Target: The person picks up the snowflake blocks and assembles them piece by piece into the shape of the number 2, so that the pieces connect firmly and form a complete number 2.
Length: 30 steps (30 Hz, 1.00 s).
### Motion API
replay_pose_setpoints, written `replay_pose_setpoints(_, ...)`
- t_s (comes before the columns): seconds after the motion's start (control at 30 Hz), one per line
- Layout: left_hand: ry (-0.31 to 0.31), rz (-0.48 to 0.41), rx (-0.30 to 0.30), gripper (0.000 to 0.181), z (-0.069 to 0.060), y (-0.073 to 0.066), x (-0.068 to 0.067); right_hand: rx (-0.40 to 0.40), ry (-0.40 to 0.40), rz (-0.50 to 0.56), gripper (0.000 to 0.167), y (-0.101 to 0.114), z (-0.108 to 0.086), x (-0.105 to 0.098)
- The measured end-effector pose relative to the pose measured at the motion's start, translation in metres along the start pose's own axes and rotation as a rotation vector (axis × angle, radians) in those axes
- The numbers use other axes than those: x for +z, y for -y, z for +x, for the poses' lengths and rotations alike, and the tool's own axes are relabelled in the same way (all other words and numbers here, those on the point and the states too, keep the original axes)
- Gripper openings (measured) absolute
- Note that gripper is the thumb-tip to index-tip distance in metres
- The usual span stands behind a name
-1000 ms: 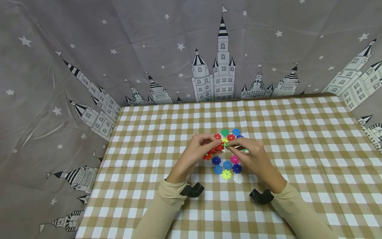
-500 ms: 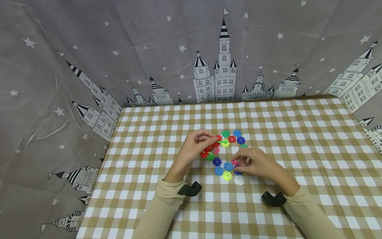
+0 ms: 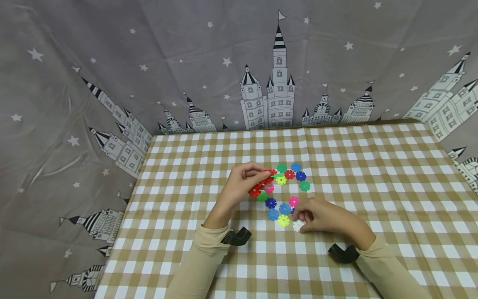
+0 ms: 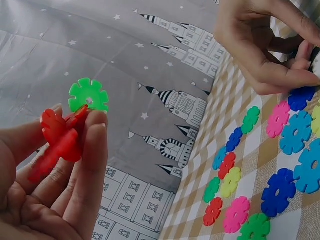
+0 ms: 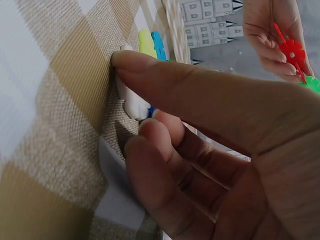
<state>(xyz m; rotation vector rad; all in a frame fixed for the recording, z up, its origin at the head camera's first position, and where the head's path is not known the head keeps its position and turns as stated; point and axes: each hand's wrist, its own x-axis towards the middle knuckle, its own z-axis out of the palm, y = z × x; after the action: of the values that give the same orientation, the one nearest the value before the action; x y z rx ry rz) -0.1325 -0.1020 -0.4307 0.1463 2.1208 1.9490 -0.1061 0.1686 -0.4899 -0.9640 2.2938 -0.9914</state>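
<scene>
My left hand (image 3: 240, 185) holds a cluster of red interlocking plastic discs (image 4: 65, 137) above the table, pinched between thumb and fingers. A bright green notched disc (image 4: 89, 95) is slotted upright into the cluster's end. Low over the cloth, my right hand (image 3: 326, 216) has its thumb at the edge of a white disc (image 5: 134, 102), with curled fingers around the opposite side. This white disc lies on the table. A dark blue disc (image 4: 301, 99) beside it is partly covered by the right hand in the head view.
Several loose discs lie flat between the hands, including a yellow disc (image 3: 283, 220), a pink disc (image 3: 293, 201) and a teal-green disc (image 3: 304, 186). A brown-and-white checked cloth (image 3: 201, 178) covers the table. Behind it hangs a grey castle-print curtain (image 3: 209, 62).
My right hand has let go of the green disc in the red cluster and moved down toward me, past the pink disc to the white one. My left hand has moved slightly left with the cluster.
</scene>
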Motion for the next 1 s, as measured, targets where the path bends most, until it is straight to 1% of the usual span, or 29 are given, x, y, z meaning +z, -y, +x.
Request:
replay_pose_setpoints(0.17,-0.003,0.008,0.011,0.017,0.000,-0.001,0.000,0.040,0.003,0.018,0.023,0.002,0.000,0.000)
replay_pose_setpoints(0.27,0.006,0.014,0.013,0.019,-0.001,-0.001,0.000,0.060,0.002,0.013,0.017,0.003,0.000,-0.002)
replay_pose_setpoints(0.33,0.013,0.022,0.016,0.022,-0.001,-0.001,0.001,0.072,-0.015,0.005,0.012,0.005,0.000,-0.004)
replay_pose_setpoints(0.4,0.018,0.030,0.020,0.024,0.000,-0.001,0.001,0.067,-0.071,-0.001,0.009,0.007,0.000,-0.007)
replay_pose_setpoints(0.43,0.018,0.034,0.022,0.025,0.000,0.000,0.001,0.066,-0.117,0.001,0.010,0.008,0.000,-0.008)
replay_pose_setpoints(0.53,0.014,0.040,0.025,0.025,0.000,0.000,0.001,0.048,-0.299,0.031,0.015,0.012,0.000,-0.016)
replay_pose_setpoints(0.6,0.011,0.042,0.021,0.024,-0.001,0.000,0.001,0.040,-0.422,0.100,0.017,0.017,-0.001,-0.022)
replay_pose_setpoints(0.67,0.010,0.038,0.015,0.021,-0.002,-0.001,0.002,0.043,-0.512,0.197,0.018,0.022,0.000,-0.027)
replay_pose_setpoints(0.73,0.013,0.029,0.011,0.020,-0.002,0.000,0.002,0.029,-0.570,0.288,0.018,0.028,0.002,-0.031)
replay_pose_setpoints(0.8,0.016,0.020,0.008,0.018,-0.003,0.000,0.002,0.022,-0.600,0.339,0.017,0.032,0.004,-0.034)
replay_pose_setpoints(0.9,0.021,0.010,0.010,0.018,-0.003,-0.001,0.002,0.004,-0.630,0.355,0.016,0.036,0.008,-0.037)
replay_pose_setpoints(1.0,0.019,0.008,0.015,0.018,-0.004,-0.002,0.002,0.005,-0.651,0.361,0.017,0.040,0.012,-0.040)
